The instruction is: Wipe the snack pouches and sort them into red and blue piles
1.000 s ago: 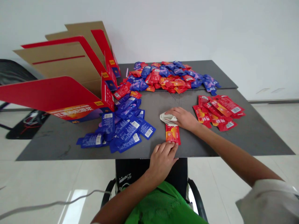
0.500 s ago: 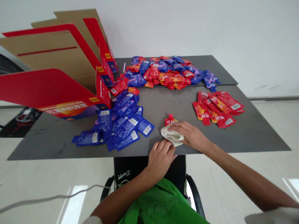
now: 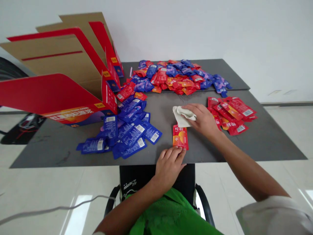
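Note:
A red and orange sachet (image 3: 180, 137) lies flat on the dark grey table (image 3: 46, 153), close to its front edge. My left hand (image 3: 168, 164) presses its fingertips on the sachet's lower end. Just above the sachet, my right hand (image 3: 202, 120) rests on a crumpled white cloth (image 3: 183, 116) and holds it against the tabletop. The cloth touches or nearly touches the sachet's top edge. Most of the sachet's printed face shows.
A mixed heap of red and blue sachets (image 3: 171, 76) lies at the table's back. Blue sachets (image 3: 129, 133) spread left, red sachets (image 3: 231, 114) right. An opened red cardboard carton (image 3: 61, 78) stands at back left. A black chair (image 3: 156, 178) sits below the front edge.
The cloth has slid away from the sachet toward the table's back, uncovering it. My left hand now sits on the sachet's lower end. The camera view has shifted slightly.

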A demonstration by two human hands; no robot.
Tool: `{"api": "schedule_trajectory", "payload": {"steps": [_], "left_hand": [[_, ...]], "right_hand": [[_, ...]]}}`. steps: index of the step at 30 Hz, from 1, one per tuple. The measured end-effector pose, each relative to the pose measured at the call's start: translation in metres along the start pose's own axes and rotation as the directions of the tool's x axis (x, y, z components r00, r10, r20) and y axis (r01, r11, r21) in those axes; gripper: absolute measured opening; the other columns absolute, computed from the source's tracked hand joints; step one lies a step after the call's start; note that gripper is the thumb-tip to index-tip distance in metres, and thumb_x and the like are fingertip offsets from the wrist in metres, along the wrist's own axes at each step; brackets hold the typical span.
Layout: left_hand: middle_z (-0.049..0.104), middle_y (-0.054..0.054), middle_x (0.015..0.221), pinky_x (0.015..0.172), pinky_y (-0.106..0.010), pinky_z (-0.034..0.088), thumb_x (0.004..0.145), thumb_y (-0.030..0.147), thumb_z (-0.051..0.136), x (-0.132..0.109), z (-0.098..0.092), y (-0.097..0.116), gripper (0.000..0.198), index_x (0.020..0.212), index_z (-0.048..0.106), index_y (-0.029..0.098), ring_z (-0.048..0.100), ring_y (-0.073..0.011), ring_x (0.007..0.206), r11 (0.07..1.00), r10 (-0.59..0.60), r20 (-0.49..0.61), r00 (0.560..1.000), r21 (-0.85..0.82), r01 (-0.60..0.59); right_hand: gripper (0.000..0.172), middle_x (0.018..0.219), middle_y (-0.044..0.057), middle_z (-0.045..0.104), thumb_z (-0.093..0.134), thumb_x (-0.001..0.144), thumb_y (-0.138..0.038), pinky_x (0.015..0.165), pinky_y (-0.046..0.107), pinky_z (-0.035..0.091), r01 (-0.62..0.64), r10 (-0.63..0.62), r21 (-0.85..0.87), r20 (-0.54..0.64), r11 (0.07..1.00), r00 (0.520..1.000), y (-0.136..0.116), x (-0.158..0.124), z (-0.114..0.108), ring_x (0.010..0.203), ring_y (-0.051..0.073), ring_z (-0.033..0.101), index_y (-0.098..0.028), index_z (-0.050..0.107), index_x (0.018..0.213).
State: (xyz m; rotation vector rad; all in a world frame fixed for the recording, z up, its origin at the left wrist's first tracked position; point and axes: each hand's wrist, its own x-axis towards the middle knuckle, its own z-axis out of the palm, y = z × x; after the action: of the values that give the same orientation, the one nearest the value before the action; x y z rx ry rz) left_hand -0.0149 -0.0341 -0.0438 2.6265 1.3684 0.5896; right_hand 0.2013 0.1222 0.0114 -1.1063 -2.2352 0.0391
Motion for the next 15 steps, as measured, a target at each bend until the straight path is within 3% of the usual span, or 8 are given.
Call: {"api": "schedule_trajectory", "payload": {"steps": [1,3,5,7,11,15], "left_hand": [[0.071,-0.008,0.135,0.099,-0.038,0.051,0.093,0.040,0.083,0.000,0.000,0.000,0.061,0.146,0.060,0.019,0.064,-0.0239,0.124,1.000,0.006,-0.010,1.000,0.004,-0.006],[0.072,-0.008,0.126,0.097,-0.039,0.051,0.092,0.039,0.085,0.000,-0.001,0.000,0.053,0.137,0.065,0.020,0.065,-0.0248,0.120,1.000,0.009,-0.018,1.000,0.011,-0.008],[0.073,-0.007,0.112,0.092,-0.040,0.052,0.091,0.038,0.085,0.001,-0.003,0.001,0.035,0.118,0.073,0.020,0.067,-0.0251,0.109,1.000,0.001,-0.004,1.000,0.011,-0.001],[0.072,-0.006,0.105,0.089,-0.040,0.052,0.091,0.038,0.085,0.002,-0.005,0.001,0.028,0.109,0.074,0.020,0.067,-0.0249,0.103,1.000,-0.001,0.016,1.000,0.002,0.001],[0.073,-0.008,0.126,0.096,-0.039,0.051,0.092,0.036,0.085,0.001,-0.003,0.000,0.054,0.139,0.064,0.018,0.065,-0.0253,0.118,1.000,0.012,-0.007,1.000,-0.018,-0.012],[0.071,-0.009,0.135,0.100,-0.040,0.050,0.092,0.036,0.084,-0.001,0.001,0.000,0.061,0.145,0.060,0.018,0.064,-0.0254,0.125,1.000,0.006,-0.010,1.000,-0.022,-0.006]], "right_hand": [[0.046,0.138,0.010,0.068,0.063,0.103,-0.032,0.107,0.046,0.054,0.011,-0.011,0.033,-0.008,0.999,1.000,-0.012,-0.010,-0.007,0.123,0.030,0.065,-0.029,0.058,0.148],[0.050,0.141,0.010,0.067,0.065,0.102,-0.029,0.106,0.045,0.055,0.059,-0.071,0.104,0.123,0.993,0.990,-0.034,-0.033,-0.015,0.125,0.029,0.065,-0.030,0.055,0.151],[0.049,0.141,0.009,0.068,0.062,0.102,-0.026,0.101,0.043,0.057,0.085,-0.123,0.149,0.273,0.985,0.954,-0.050,-0.055,-0.015,0.125,0.028,0.065,-0.031,0.056,0.150],[0.046,0.140,0.008,0.068,0.060,0.103,-0.024,0.099,0.042,0.059,0.076,-0.126,0.163,0.328,0.984,0.936,-0.054,-0.068,-0.008,0.124,0.027,0.065,-0.030,0.057,0.149],[0.043,0.140,0.010,0.068,0.062,0.103,-0.031,0.104,0.046,0.056,0.043,-0.075,0.118,0.285,0.992,0.956,-0.032,-0.057,0.015,0.126,0.029,0.064,-0.028,0.059,0.146],[0.039,0.135,0.012,0.070,0.063,0.103,-0.036,0.105,0.046,0.055,-0.006,-0.003,0.036,0.255,0.999,0.967,0.003,-0.016,0.032,0.122,0.030,0.065,-0.024,0.064,0.140]]}}
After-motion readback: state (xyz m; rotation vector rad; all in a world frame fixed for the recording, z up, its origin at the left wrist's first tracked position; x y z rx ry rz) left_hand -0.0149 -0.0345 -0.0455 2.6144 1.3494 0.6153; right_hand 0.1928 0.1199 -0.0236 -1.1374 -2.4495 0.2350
